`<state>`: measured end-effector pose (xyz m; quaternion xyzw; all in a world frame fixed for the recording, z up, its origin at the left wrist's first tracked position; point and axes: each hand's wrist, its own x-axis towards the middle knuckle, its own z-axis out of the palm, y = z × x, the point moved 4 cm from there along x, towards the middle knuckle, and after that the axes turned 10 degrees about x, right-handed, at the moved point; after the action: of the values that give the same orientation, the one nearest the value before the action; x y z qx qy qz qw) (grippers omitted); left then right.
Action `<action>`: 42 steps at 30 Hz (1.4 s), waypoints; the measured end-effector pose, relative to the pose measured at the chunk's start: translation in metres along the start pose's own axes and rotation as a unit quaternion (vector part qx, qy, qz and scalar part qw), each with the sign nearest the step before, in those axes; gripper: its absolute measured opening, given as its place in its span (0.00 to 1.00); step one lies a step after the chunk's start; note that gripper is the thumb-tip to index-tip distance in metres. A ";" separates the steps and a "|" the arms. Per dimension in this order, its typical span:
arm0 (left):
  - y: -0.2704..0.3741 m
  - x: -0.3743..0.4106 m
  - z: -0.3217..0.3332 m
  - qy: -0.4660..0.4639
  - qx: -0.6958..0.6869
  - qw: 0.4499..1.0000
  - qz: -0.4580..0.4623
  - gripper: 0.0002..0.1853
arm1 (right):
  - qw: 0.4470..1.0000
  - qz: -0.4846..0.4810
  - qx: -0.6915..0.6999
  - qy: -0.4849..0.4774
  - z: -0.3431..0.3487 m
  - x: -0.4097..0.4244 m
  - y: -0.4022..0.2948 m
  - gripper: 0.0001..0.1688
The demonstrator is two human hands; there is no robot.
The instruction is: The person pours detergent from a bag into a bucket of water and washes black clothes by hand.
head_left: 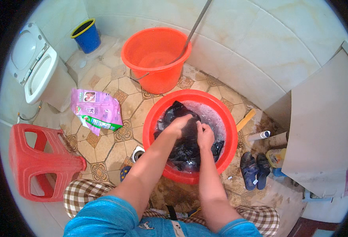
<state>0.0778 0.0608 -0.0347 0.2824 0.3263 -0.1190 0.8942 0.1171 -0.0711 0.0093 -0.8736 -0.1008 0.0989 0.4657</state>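
A red plastic basin (151, 130) stands on the floor before me, with sudsy water (215, 116) in it. Dark wet cloth (186, 148), seemingly a garment, fills much of the basin. My left hand (180, 123) grips a bunched part of this cloth near the basin's middle. Just to its right, my right hand (205, 136) has its fingers curled on the same cloth. A stretch of the fabric lies between the two hands. The fingertips of my left hand are partly hidden by the cloth.
Behind the basin stands a red bucket (159, 80) with a grey hose (196, 25) in it. Leftward are a purple detergent bag (98, 108), a red plastic stool (43, 166), a toilet (48, 77) and a blue bin (88, 40). Dark slippers (249, 171) and a white bottle (258, 136) lie rightward.
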 end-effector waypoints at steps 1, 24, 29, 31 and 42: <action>0.000 0.008 -0.017 -0.046 -0.060 0.997 0.009 0.14 | 0.999 -0.028 0.030 0.001 0.008 -0.004 -0.006 0.26; 0.014 -0.016 -0.012 0.285 0.664 0.643 0.256 0.53 | 0.972 -0.029 -0.178 -0.152 -0.003 0.008 0.038 0.33; 0.013 -0.011 -0.019 0.272 0.667 0.649 0.246 0.53 | 0.916 -0.038 -0.323 -0.234 -0.003 -0.009 -0.007 0.31; 0.017 -0.006 -0.019 0.257 0.668 0.657 0.239 0.54 | 0.922 -0.075 -0.300 -0.233 -0.004 -0.012 -0.029 0.28; 0.032 0.003 -0.016 0.211 0.680 0.689 0.130 0.54 | 0.844 -0.140 -0.169 -0.489 0.058 -0.087 -0.040 0.10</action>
<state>0.0844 0.0961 -0.0333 0.8707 0.2964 -0.1283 0.3709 0.0143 -0.0268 0.0178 -0.7538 -0.4517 0.4285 0.2100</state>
